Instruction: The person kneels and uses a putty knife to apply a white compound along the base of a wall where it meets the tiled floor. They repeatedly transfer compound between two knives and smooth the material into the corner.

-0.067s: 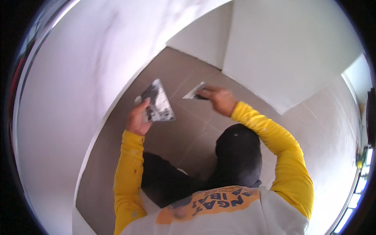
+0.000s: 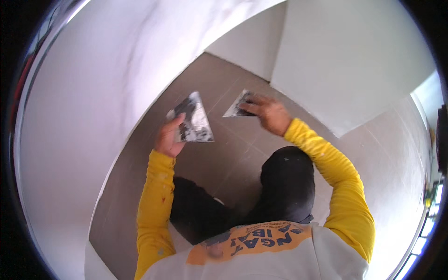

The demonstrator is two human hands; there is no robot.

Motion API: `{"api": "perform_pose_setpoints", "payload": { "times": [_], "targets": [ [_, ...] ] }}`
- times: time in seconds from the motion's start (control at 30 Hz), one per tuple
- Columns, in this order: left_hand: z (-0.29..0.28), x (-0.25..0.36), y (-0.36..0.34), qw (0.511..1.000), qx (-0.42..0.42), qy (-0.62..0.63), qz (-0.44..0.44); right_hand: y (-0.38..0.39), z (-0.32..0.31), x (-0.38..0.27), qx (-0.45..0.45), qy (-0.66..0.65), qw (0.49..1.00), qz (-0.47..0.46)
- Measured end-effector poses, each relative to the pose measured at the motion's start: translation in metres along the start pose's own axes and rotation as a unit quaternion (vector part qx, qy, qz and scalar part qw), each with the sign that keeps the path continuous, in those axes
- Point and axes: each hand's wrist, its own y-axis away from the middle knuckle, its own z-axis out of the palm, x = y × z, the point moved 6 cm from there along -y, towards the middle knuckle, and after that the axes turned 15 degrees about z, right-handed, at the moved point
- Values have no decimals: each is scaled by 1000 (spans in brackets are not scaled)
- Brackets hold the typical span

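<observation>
My left hand (image 2: 170, 137) is closed around a wide putty knife (image 2: 199, 122), thumb lying on its face. The metal blade is smeared with white and dark patches and flares to a broad edge. To the right, my right hand (image 2: 274, 115) grips a second putty knife (image 2: 237, 105), its blade pointing left toward the first one. Fingers lie over part of that blade and hide its handle. The two blades are apart, both held up over the floor.
A white wall (image 2: 88, 107) with faint grey streaks runs close along my left. Another white wall (image 2: 345, 60) stands ahead to the right, its corner reaching the brown tiled floor (image 2: 233, 149). My bent knee (image 2: 288, 179) in dark trousers is below my right hand.
Both hands and their knives sit slightly farther right in the picture, as the view shifts a little. The right knife has tilted, showing more of its blade. Both grips stay the same.
</observation>
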Motion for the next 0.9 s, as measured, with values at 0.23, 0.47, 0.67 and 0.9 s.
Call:
{"api": "perform_pose_setpoints", "payload": {
  "times": [0.23, 0.47, 0.67, 0.9],
  "targets": [
    [11, 10, -22, 998, -17, -41, -46, -35, -55, -44, 50, 85, 980, -175],
    [20, 15, -23, 996, -15, -68, -51, -48, -50, -68, -11, 82, 974, -212],
    [0, 9, -25, 993, 108, -9, 39, -32, -47, -37, -49, -19, 982, -180],
    [-6, -3, -19, 987, 97, 109, 66, -37, 4, -76, 15, 11, 987, -161]
  ]
}}
